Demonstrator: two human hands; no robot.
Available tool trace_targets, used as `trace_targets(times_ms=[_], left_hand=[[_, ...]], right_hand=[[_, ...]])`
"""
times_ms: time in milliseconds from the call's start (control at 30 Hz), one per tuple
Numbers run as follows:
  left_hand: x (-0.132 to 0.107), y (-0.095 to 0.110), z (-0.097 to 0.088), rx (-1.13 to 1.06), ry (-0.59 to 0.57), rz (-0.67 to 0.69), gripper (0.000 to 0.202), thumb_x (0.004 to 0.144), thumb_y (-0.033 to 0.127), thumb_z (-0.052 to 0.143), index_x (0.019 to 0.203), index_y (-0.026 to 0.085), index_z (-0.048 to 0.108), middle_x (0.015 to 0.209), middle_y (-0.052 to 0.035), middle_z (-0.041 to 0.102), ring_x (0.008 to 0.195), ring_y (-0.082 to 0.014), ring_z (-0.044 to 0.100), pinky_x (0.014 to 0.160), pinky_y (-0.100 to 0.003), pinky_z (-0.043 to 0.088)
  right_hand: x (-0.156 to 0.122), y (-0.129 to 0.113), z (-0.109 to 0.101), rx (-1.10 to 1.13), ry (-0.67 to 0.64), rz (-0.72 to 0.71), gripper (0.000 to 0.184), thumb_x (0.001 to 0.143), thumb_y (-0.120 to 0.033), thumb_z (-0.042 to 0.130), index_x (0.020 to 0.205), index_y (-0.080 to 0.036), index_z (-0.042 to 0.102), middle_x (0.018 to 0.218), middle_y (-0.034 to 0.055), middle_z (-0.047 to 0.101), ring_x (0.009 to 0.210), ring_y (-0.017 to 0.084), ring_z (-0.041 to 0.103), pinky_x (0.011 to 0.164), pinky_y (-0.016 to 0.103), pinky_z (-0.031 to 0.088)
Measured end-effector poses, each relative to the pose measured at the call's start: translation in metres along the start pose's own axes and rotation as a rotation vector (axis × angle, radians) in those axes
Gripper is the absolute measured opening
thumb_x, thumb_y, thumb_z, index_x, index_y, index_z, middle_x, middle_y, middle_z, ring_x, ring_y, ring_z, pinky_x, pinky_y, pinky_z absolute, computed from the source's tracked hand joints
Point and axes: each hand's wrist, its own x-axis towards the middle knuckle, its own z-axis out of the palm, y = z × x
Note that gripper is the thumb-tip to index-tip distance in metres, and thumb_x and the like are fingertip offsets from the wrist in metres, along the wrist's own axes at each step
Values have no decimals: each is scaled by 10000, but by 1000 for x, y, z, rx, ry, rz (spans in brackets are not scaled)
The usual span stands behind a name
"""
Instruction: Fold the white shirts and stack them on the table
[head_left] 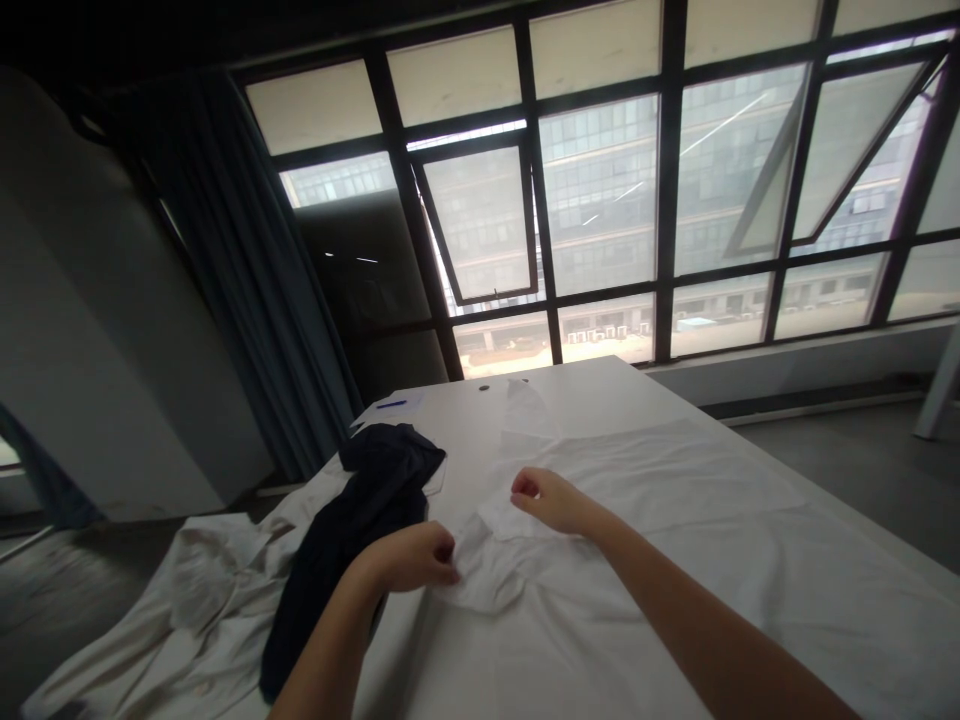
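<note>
A thin white shirt lies spread over the white table, with one sleeve-like strip reaching toward the far edge. Its near-left part is bunched into folds. My left hand is closed at the left edge of these folds, thumb and fingers pinching the fabric. A little farther away and to the right, my right hand has its fingers curled together at the upper side of the bunched cloth. The fabric between its fingertips is hard to make out against the white table.
A dark navy garment lies crumpled on the left of the table. Beside it, an off-white garment hangs over the left edge. A blue pen rests on paper at the far left corner. Windows and a blue curtain stand behind.
</note>
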Motion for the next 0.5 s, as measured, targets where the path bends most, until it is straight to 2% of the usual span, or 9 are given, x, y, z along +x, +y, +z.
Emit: trace_targets(times_ms=[67, 167, 233, 267, 333, 400, 500], left_hand=[[2, -9, 2, 17, 7, -51, 120, 628, 297, 725, 705, 205, 722, 627, 22, 659, 571, -178, 544, 520, -254, 343], [9, -19, 7, -13, -65, -119, 376, 535, 254, 779, 908, 224, 743, 694, 9, 705, 580, -204, 593, 521, -262, 383], [16, -21, 12, -56, -132, -140, 502, 552, 309, 814, 1037, 230, 715, 740, -1, 716, 602, -209, 616, 540, -266, 409], [20, -21, 15, -78, -142, -128, 493, 596, 373, 812, 1054, 225, 702, 748, -6, 712, 611, -205, 619, 550, -264, 414], [28, -19, 21, -114, -81, -75, 430, 716, 508, 741, 1012, 201, 689, 729, -10, 693, 622, -190, 607, 562, -258, 414], [36, -13, 28, -160, 62, -1, 426, 768, 549, 698, 980, 180, 674, 754, -13, 685, 676, -186, 600, 603, -256, 430], [45, -5, 38, -289, 229, 104, 581, 661, 471, 820, 1125, 174, 638, 994, -32, 698, 908, -223, 614, 797, -277, 473]], right_hand=[[-6, 4, 13, -91, -28, -32, 150, 848, -307, 634, 941, -195, 671, 915, 44, 662, 829, 176, 590, 761, 302, 451], [-17, 9, 42, -227, -3, -57, 226, 837, -323, 659, 1036, -214, 657, 1048, 65, 636, 977, 211, 570, 882, 340, 426], [-25, 13, 61, -308, 12, -58, 267, 815, -325, 683, 1058, -224, 643, 1092, 65, 621, 1027, 226, 548, 914, 356, 401], [-28, 15, 69, -346, 10, -63, 269, 804, -326, 691, 1050, -228, 642, 1095, 61, 619, 1036, 231, 539, 920, 364, 389], [-32, 20, 79, -400, -7, -82, 257, 793, -338, 700, 1022, -235, 644, 1080, 51, 620, 1040, 237, 525, 925, 375, 367], [-34, 24, 83, -414, -14, -95, 268, 787, -360, 706, 1018, -241, 642, 1069, 42, 623, 1041, 239, 518, 926, 379, 353], [-34, 29, 83, -399, -3, -87, 310, 771, -392, 721, 1024, -237, 632, 1054, 37, 628, 1027, 237, 518, 912, 371, 351]])
